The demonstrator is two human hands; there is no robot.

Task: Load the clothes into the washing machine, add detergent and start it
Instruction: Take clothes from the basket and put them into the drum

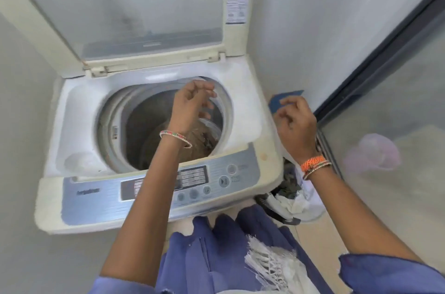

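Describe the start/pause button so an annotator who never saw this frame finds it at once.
Start at the top-loading washing machine with its lid raised, then drop to the silver-blue control panel along its front edge. The start/pause button sits right of the dark display: round, with a play-pause symbol, directly below another round button.

A person in blue short sleeves [390, 272] and a white fringed scarf [272, 267]; a beaded bangle [175, 138] circles the left wrist, orange thread and 2 thin bangles [314, 165] the right.
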